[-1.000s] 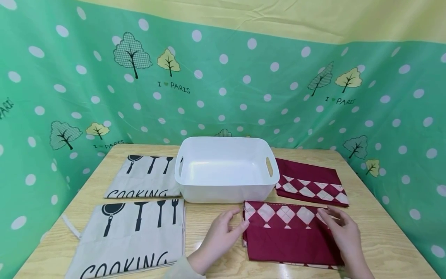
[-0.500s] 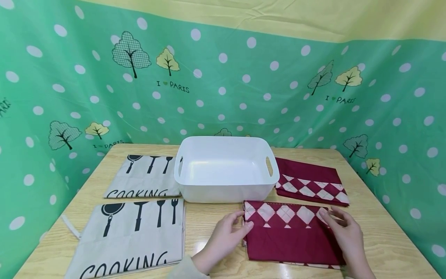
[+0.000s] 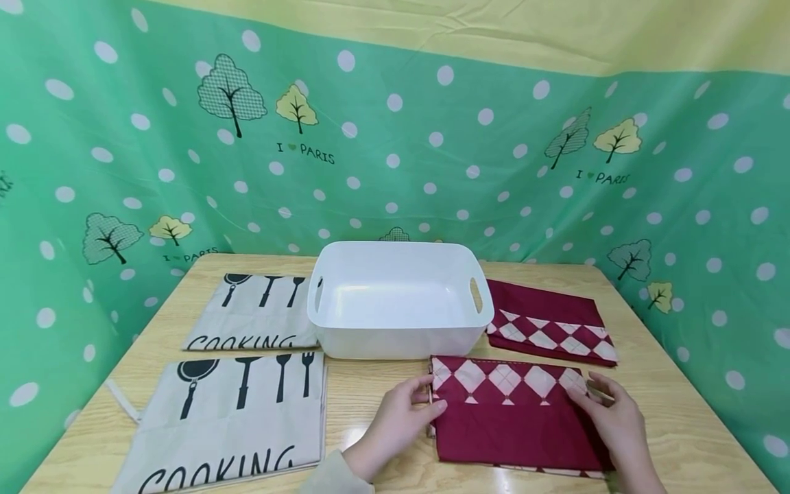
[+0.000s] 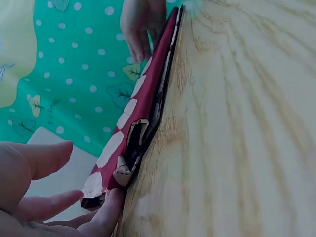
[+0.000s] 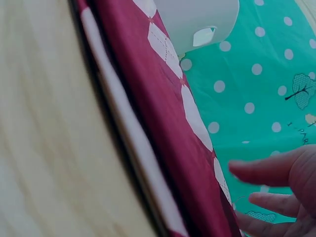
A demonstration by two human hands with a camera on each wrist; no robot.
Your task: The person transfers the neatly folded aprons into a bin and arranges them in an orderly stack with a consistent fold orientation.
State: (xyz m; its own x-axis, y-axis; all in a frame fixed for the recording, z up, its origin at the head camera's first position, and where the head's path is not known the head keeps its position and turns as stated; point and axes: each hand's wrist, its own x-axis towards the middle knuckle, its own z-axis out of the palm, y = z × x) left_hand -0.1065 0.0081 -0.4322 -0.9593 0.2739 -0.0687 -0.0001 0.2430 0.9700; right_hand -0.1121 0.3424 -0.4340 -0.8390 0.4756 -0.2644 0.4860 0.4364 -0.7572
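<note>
We see a folded maroon cloth [image 3: 512,425] lying flat on the wooden table [image 3: 352,384], its band of pale diamonds along the far edge, between the two hands. The left hand [image 3: 398,418] is loosely open at the cloth's left edge; in the left wrist view we see fingertips against the layered corner and the thumb raised apart, so it pinches nothing. The right hand [image 3: 617,418] is at the right edge, thumb and fingers spread and holding nothing; whether its fingertips touch the fabric we cannot tell. Just beyond the cloth stands a white bin [image 3: 401,343] with handle holes, a second maroon cloth [image 3: 549,322] to its right. To the left we find two pale COOKING cloths [image 3: 228,429], one behind the other. A green dotted curtain [image 3: 524,206] hangs behind the table.
</note>
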